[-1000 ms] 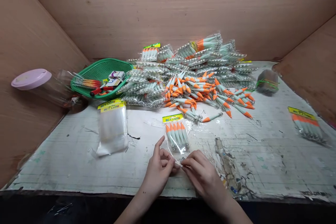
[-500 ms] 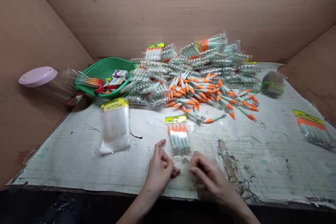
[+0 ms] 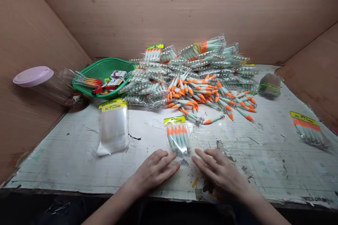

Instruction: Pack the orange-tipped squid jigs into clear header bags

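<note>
Lying just beyond the gap between the left hand [image 3: 155, 168] and the right hand [image 3: 220, 168], a clear packet [image 3: 177, 136] of orange-tipped lures is topped by a yellow header [image 3: 174, 121]. The left hand is held palm down near the packet's lower left corner, its fingers extended and slightly parted. The right hand is spread likewise near the lower right corner, fingers angled inward; whether the packet is touched by either cannot be told. Both are placed over a worn tabletop [image 3: 74, 161]. Beyond the left hand and to its left, a stack of flat clear bags [image 3: 113, 126] is seen. Farther off that way, small boxes [image 3: 118, 75] are held in a green basket [image 3: 102, 65], flanked by a container with a pink lid [image 3: 33, 76]. Farther beyond both hands, loose lures [image 3: 188, 102] are heaped in front of a pile of bagged lures [image 3: 146, 96]. Well to the right of the right hand, a second packet [image 3: 308, 130] is laid, and beyond it a dark bundle [image 3: 269, 92] is bound in green.
</note>
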The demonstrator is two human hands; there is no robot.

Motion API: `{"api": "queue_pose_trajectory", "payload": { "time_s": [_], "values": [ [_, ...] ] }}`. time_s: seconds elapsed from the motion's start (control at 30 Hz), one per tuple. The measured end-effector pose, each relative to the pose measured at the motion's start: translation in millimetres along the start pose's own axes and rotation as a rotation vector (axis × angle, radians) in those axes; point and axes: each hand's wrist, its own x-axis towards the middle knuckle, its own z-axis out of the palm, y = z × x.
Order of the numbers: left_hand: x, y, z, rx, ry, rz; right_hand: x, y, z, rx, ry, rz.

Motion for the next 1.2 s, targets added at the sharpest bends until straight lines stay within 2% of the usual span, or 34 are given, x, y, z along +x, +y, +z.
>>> {"api": "queue_pose_trajectory", "payload": {
  "time_s": [0.07, 0.13, 0.2, 0.3, 0.43, 0.63, 0.83, 0.93, 1.03, 1.2],
  "values": [
    [8, -9, -1.2, -0.015, -0.010, 0.160, 17, -6, 8, 0.091, 0.006, -0.142],
    [12, -10, -1.5, -0.064, 0.033, 0.150, 22, -10, 14, 0.197, 0.039, -0.155],
    [10, -2, -0.2, -0.152, 0.108, 0.037, 19, -17, 17, 0.322, 0.083, -0.038],
    [-1, 18, 5.7, -0.285, 0.241, -0.182, 5, -34, 22, 0.527, 0.183, 0.236],
    [-8, 44, 15.2, -0.293, 0.324, -0.438, -4, -59, 29, 0.608, 0.285, 0.505],
    [-5, 56, 25.4, -0.219, 0.264, -0.777, 3, -74, 35, 0.547, 0.242, 0.848],
    [10, 55, 27.4, -0.136, 0.203, -0.934, 16, -75, 44, 0.499, 0.220, 1.072],
    [19, 53, 27.7, -0.060, 0.165, -0.995, 24, -74, 47, 0.428, 0.191, 1.134],
    [24, 50, 27.2, -0.005, 0.099, -1.046, 29, -72, 49, 0.364, 0.131, 1.117],
    [23, 43, 20.0, -0.026, 0.023, -1.106, 28, -62, 49, 0.375, 0.195, 1.140]
  ]
}}
